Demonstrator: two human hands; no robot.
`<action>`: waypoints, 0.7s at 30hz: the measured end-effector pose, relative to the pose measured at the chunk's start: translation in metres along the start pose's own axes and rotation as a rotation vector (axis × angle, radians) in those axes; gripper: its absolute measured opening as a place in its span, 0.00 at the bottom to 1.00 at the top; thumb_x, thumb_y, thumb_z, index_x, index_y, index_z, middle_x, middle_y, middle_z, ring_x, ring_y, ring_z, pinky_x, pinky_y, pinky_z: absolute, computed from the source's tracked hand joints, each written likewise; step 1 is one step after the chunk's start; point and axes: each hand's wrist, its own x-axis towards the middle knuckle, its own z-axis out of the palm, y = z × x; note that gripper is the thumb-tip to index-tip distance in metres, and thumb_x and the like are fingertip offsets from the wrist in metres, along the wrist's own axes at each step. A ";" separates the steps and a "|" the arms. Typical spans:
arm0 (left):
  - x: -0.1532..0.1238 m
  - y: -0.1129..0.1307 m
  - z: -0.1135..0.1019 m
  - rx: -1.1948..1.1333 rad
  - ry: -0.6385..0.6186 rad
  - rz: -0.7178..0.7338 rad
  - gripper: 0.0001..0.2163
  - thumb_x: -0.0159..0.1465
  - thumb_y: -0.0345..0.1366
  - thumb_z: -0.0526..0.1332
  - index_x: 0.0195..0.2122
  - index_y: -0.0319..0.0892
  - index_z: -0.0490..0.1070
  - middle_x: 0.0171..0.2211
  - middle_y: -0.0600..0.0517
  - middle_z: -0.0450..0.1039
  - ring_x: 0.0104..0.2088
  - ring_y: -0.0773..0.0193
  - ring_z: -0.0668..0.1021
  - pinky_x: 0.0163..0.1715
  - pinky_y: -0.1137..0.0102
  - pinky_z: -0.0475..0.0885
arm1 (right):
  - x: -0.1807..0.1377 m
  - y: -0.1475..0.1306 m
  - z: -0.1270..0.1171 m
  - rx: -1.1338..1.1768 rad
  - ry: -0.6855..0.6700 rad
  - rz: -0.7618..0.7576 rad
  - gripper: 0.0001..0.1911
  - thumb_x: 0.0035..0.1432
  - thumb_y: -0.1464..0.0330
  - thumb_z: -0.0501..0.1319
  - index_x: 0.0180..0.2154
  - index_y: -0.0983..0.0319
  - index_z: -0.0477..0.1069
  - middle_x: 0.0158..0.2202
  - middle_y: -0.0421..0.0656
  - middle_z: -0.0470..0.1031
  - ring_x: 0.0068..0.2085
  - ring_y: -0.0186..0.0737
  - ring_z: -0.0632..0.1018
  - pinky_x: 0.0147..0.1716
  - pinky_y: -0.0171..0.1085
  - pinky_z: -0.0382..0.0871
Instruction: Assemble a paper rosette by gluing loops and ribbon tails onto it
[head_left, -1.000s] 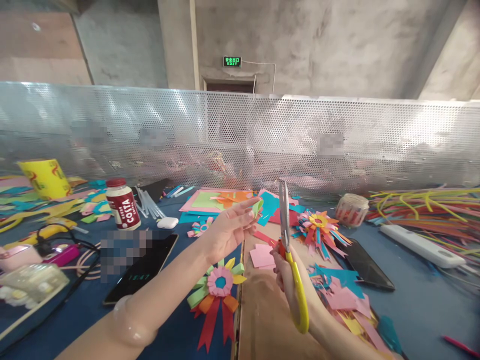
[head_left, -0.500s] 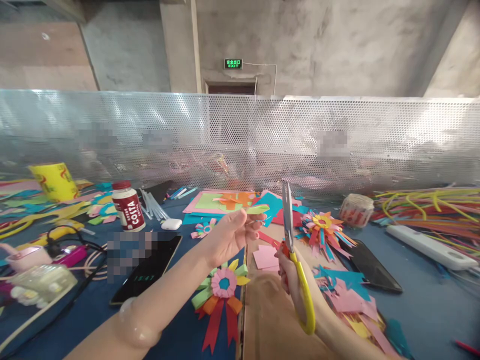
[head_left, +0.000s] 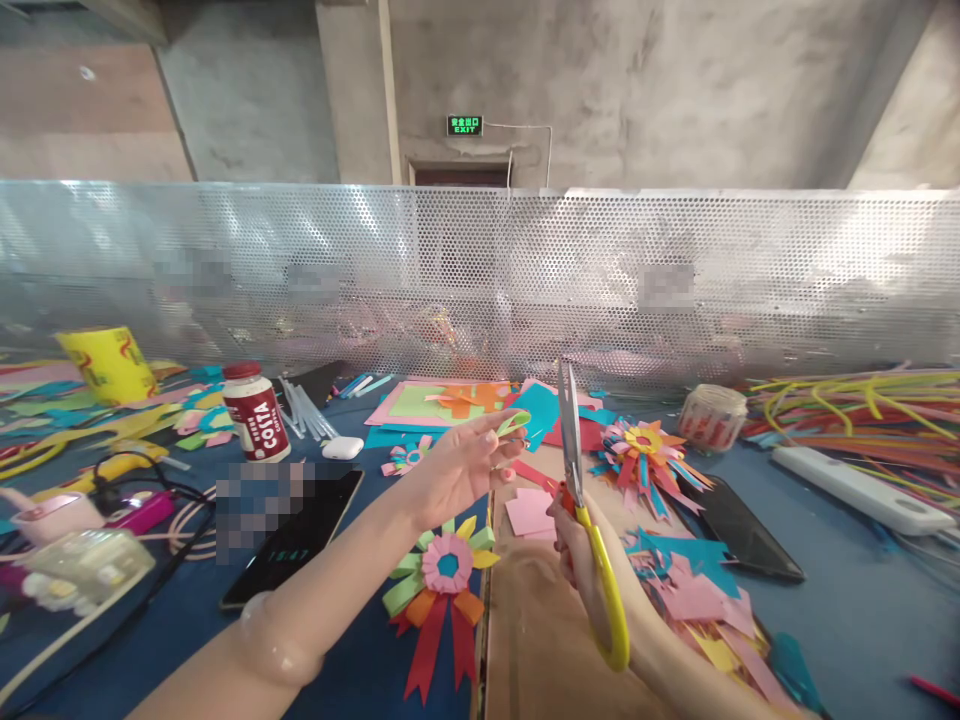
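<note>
My left hand (head_left: 469, 460) is raised over the table, its fingers closed on a light green paper strip (head_left: 514, 421) that is bent into a loop. To its right, my right hand (head_left: 581, 550) grips a pair of scissors (head_left: 574, 450) with yellow and orange handles; the blades point up and stand slightly apart. Below my left wrist lies a paper rosette (head_left: 448, 566) with a pink and blue centre, green, yellow and orange loops, and red ribbon tails. A second, multicoloured paper rosette (head_left: 646, 450) sits beyond my right hand. Pink paper pieces (head_left: 532, 515) lie between the hands.
Left are a phone (head_left: 300, 545), a Costa bottle (head_left: 255, 412), a white earbud case (head_left: 343, 448) and cables. On the right are another phone (head_left: 750, 535), a tape roll (head_left: 712, 418), a white power strip (head_left: 862, 490) and paper scraps (head_left: 705, 595). A perforated metal screen (head_left: 465, 270) stands behind.
The green strip, lying flatter before, is now curled into a loop in my left fingers. The scissors have shifted very slightly left, and their blades look a little further apart.
</note>
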 end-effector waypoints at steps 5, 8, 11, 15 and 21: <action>0.000 0.000 -0.003 0.042 -0.009 0.001 0.16 0.53 0.35 0.68 0.43 0.40 0.73 0.40 0.47 0.72 0.40 0.65 0.74 0.32 0.77 0.70 | -0.002 -0.005 -0.001 -0.023 -0.020 0.119 0.06 0.54 0.62 0.55 0.28 0.57 0.61 0.17 0.34 0.60 0.17 0.33 0.62 0.16 0.32 0.54; 0.000 0.000 -0.004 0.073 -0.026 -0.004 0.15 0.53 0.35 0.67 0.42 0.40 0.73 0.39 0.46 0.71 0.40 0.64 0.74 0.32 0.77 0.70 | -0.001 -0.002 -0.001 -0.023 -0.003 0.107 0.09 0.54 0.60 0.55 0.28 0.57 0.61 0.18 0.34 0.61 0.18 0.33 0.63 0.16 0.32 0.55; 0.000 0.000 -0.003 0.091 -0.033 -0.009 0.15 0.53 0.36 0.68 0.41 0.39 0.74 0.39 0.46 0.71 0.41 0.63 0.74 0.31 0.77 0.71 | 0.003 0.004 0.001 -0.032 0.017 0.122 0.08 0.53 0.60 0.55 0.28 0.57 0.61 0.18 0.34 0.61 0.18 0.33 0.63 0.17 0.32 0.56; 0.001 0.000 -0.001 0.111 -0.028 -0.022 0.15 0.52 0.36 0.68 0.41 0.38 0.73 0.37 0.46 0.71 0.41 0.63 0.74 0.31 0.78 0.71 | 0.007 0.006 0.003 -0.012 0.000 0.144 0.08 0.51 0.60 0.55 0.29 0.57 0.61 0.20 0.34 0.62 0.19 0.33 0.64 0.17 0.32 0.56; 0.000 -0.003 0.000 0.108 -0.003 -0.024 0.10 0.53 0.33 0.67 0.37 0.39 0.74 0.32 0.49 0.72 0.38 0.63 0.75 0.27 0.77 0.69 | 0.002 0.001 0.001 -0.053 -0.034 0.154 0.09 0.53 0.60 0.54 0.31 0.58 0.61 0.22 0.34 0.61 0.19 0.31 0.61 0.16 0.31 0.54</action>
